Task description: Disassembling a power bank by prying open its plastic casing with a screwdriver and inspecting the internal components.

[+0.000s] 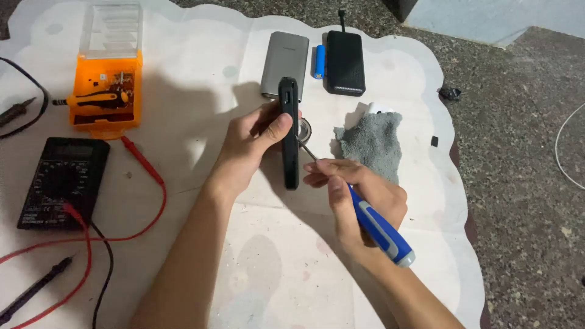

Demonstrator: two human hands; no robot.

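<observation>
Here, left hand (259,137) grips a black power bank (289,131) on edge, thumb pressed along its side, held upright just above the white worktop (201,61). Right hand (359,195) is closed round a blue-handled screwdriver (378,225), whose metal tip touches the bank's right face. Grey cloth (372,143) lies at 2 o'clock from the right hand. Silver power bank (285,61), blue cell (319,61) and another black bank (345,61) sit at 12 o'clock. Multimeter (61,180) at 9 o'clock; orange bit case (106,91) at 10 o'clock.

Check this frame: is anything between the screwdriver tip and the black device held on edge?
Nothing visible. The right hand holds the blue-handled screwdriver with its tip at the black device, gripped by the left hand. The grey cloth lies behind.
</observation>
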